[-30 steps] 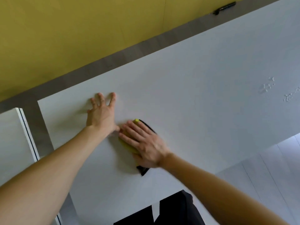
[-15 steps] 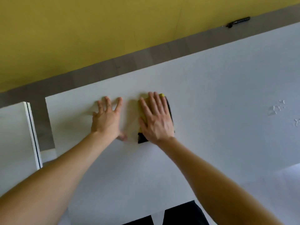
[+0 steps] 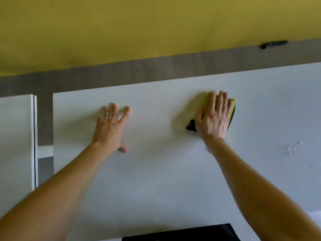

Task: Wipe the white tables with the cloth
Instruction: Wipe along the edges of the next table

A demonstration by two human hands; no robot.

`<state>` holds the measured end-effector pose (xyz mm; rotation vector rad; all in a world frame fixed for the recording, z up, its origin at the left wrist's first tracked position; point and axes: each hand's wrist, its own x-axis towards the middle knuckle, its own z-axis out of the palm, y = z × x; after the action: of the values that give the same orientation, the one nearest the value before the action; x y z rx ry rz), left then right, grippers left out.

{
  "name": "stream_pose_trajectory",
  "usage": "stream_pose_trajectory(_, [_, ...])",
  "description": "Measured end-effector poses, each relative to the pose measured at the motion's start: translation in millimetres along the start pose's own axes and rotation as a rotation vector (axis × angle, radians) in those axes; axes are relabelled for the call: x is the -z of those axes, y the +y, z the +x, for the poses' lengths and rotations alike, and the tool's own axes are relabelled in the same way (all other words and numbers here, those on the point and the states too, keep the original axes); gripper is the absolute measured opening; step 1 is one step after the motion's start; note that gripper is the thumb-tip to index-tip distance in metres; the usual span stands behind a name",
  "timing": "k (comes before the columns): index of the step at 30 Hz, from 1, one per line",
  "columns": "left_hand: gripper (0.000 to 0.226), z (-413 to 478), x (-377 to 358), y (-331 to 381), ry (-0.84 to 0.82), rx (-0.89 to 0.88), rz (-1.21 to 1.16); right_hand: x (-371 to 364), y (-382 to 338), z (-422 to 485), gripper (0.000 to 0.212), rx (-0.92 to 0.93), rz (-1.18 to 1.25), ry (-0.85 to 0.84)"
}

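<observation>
A white table point(image 3: 165, 180) fills most of the view. My right hand point(image 3: 214, 117) lies flat, palm down, on a yellow and black cloth point(image 3: 231, 108) near the table's far edge. The cloth shows only at its right side and at a black corner left of my wrist. My left hand point(image 3: 111, 127) rests flat on the bare table to the left, fingers spread, holding nothing.
A second white table point(image 3: 15, 136) stands at the left across a narrow gap. Water droplets point(image 3: 295, 148) sit on the table at the right. Beyond the far edge run grey floor point(image 3: 139, 72) and a yellow wall point(image 3: 121, 28), with a black object point(image 3: 273, 44) at its base.
My right hand has slid the cloth away from my left hand, to the right and toward the far edge. My left hand has stayed planted on the table.
</observation>
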<state>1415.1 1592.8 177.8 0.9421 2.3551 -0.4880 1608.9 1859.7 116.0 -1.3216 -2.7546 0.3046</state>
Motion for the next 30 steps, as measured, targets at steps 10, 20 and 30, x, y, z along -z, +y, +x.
stream_pose_trajectory(10, [0.168, -3, 1, 1, -0.018, 0.012, 0.009, -29, -117, 15, 0.081, 0.658, 0.103, -0.17])
stream_pose_trajectory(20, [0.166, -3, 0, -2, 0.005, -0.001, -0.003, -30, -103, 40, 0.07, 0.196, 0.071, 0.002])
stream_pose_trajectory(30, [0.17, -3, 4, -1, -0.015, 0.015, -0.007, -21, -54, 81, 0.06, 0.498, 0.125, -0.018])
